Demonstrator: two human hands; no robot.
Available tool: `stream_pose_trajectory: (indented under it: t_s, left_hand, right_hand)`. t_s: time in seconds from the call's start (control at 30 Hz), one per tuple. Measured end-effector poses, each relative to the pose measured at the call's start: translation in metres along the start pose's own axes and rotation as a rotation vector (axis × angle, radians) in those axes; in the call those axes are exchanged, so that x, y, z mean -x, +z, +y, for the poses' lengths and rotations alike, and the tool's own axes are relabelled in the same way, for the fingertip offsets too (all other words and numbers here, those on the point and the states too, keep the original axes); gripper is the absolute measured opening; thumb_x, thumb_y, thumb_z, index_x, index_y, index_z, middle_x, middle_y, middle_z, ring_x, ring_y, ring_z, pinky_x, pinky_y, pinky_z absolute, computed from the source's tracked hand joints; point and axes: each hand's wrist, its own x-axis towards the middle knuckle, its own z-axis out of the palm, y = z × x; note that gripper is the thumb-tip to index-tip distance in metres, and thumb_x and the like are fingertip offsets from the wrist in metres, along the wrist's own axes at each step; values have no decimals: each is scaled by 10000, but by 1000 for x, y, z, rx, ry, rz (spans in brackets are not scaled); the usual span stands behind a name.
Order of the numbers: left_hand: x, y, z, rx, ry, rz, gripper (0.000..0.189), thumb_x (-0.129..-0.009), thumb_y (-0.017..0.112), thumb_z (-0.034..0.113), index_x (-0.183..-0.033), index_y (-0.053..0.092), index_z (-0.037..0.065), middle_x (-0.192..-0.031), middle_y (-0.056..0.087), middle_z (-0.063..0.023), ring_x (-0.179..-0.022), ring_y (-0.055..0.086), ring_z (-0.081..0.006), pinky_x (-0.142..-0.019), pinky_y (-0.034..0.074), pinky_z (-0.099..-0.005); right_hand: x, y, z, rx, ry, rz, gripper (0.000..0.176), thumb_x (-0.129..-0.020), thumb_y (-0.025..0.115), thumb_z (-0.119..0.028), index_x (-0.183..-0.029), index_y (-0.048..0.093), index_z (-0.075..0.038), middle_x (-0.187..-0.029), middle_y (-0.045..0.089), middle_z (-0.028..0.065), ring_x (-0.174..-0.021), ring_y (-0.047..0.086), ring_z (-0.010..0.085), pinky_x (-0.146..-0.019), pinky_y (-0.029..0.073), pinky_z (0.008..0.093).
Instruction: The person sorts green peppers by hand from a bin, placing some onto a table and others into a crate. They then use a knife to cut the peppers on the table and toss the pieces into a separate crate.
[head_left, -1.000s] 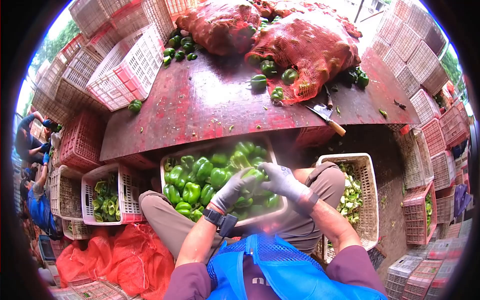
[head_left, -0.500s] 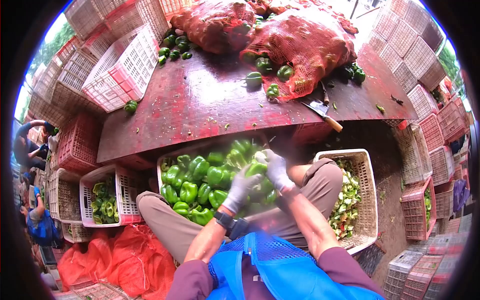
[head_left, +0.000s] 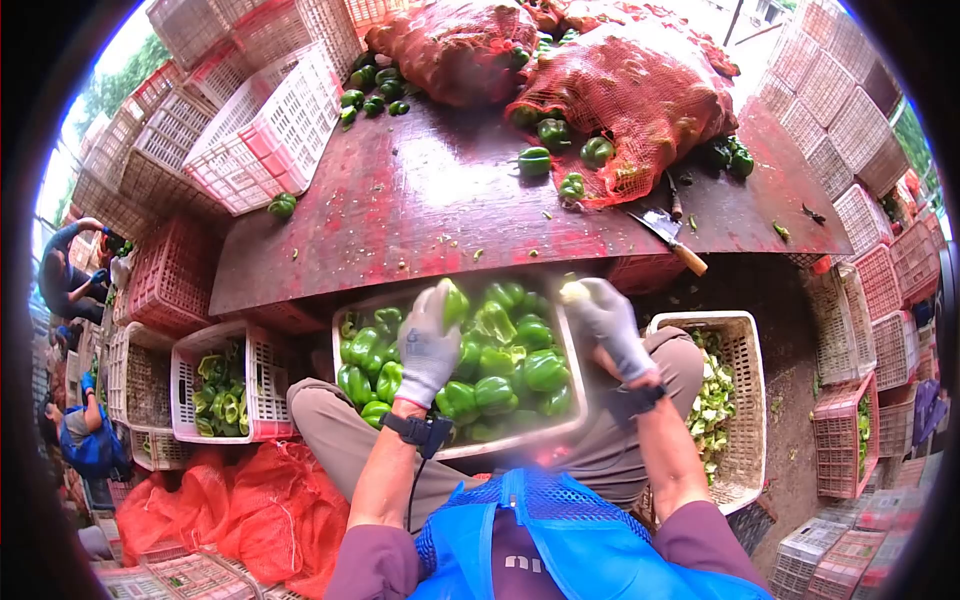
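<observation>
Both hands wear pale gloves. My left hand [head_left: 430, 348] is closed on a green bell pepper [head_left: 456, 304] above the left part of a white crate [head_left: 500, 443] full of green bell peppers [head_left: 494, 394]. Over the crate's right rim, my right hand [head_left: 614, 326] pinches a small pale piece, which looks like a pepper core [head_left: 574, 291]. To the right stands a white crate [head_left: 752, 410] with pale green and white pepper scraps [head_left: 712, 405].
A red-stained table [head_left: 400, 235] ahead holds red mesh sacks [head_left: 630, 100], loose peppers and a wooden-handled knife [head_left: 688, 257]. A crate of cut peppers [head_left: 262, 380] and a red mesh bag [head_left: 250, 515] lie left. Stacked crates [head_left: 845, 435] line the right; people work far left.
My hands have parted from one pepper. The left moved left with a pepper; the right moved right with a pale core. The view shifted slightly.
</observation>
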Motion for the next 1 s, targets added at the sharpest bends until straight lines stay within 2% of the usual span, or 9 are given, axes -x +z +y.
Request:
stream_pose_trajectory:
  t_s: [0.13, 0.17, 0.23, 0.3, 0.43, 0.53, 0.7, 0.83, 1.0]
  left_hand:
    - [-6, 36, -4, -391, 13, -245, 763, -754, 756, 227, -1441, 432, 155, -1444, 460, -145, -1114, 552, -352, -888, 467, -460]
    - [6, 60, -16, -439, 53, -392, 769, -827, 708, 365, -1496, 370, 191, -1521, 382, -152, -1230, 496, -381, -981, 423, -497]
    - [29, 88, -22, -471, 38, -570, 768, -880, 642, 463, -1535, 312, 235, -1576, 309, -152, -1321, 427, -422, -1074, 349, -534]
    - [21, 86, -12, -392, -72, -647, 743, -916, 595, 487, -1550, 285, 255, -1609, 247, -130, -1404, 333, -439, -1150, 252, -555]
    - [24, 89, -25, -319, -140, -518, 687, -932, 563, 475, -1533, 329, 240, -1578, 313, -142, -1369, 388, -415, -1133, 279, -548]
    - [14, 97, -31, -297, -166, -337, 607, -930, 550, 421, -1453, 445, 131, -1479, 449, -148, -1308, 443, -372, -1086, 332, -508]
    - [14, 115, -17, -413, -161, -469, 735, -909, 581, 502, -1499, 379, 113, -1480, 425, -193, -1345, 395, -417, -1112, 282, -549]
    - [10, 118, -14, -438, -171, -509, 735, -915, 580, 489, -1506, 369, 106, -1482, 421, -199, -1358, 372, -438, -1132, 256, -562]
    - [8, 119, -14, -427, -153, -505, 755, -891, 616, 453, -1492, 360, 74, -1446, 442, -213, -1343, 376, -455, -1132, 251, -569]
  right_hand:
    - [30, -57, -56, 312, -276, 248, 263, -927, 658, -130, -1171, 621, -38, -953, 687, 65, -675, 619, 85, -614, 523, 246]
    - [42, -68, -74, 375, -239, 312, 270, -925, 661, -135, -1174, 619, -40, -921, 676, 57, -675, 623, 83, -609, 523, 241]
    - [56, -99, -71, 303, -337, 452, 283, -929, 666, -142, -1185, 616, -31, -932, 653, 24, -669, 589, 54, -574, 495, 230]
    - [77, -144, -62, 397, -202, 552, 296, -926, 669, -152, -1189, 616, -27, -951, 638, 20, -704, 569, 62, -608, 476, 226]
    - [123, -217, -12, 1069, -84, 735, 392, -885, 650, -246, -1211, 605, -33, -1026, 699, 196, -902, 679, 309, -816, 525, 410]
    - [154, -246, 25, 1323, 511, 678, 450, -897, 630, -316, -1269, 552, -76, -1088, 672, 262, -969, 654, 445, -837, 516, 503]
    - [167, -289, 72, 1561, 953, 159, 515, -850, 624, -401, -1307, 590, -164, -1181, 670, 212, -1069, 656, 376, -947, 499, 474]
    - [89, -227, 0, 1456, 339, 379, 406, -889, 585, -263, -1263, 608, -105, -1072, 695, 194, -1013, 656, 375, -879, 505, 480]
    - [-64, -117, -68, 1286, -293, 137, 344, -886, 600, -214, -1197, 615, -68, -1009, 687, 194, -961, 660, 367, -835, 514, 471]
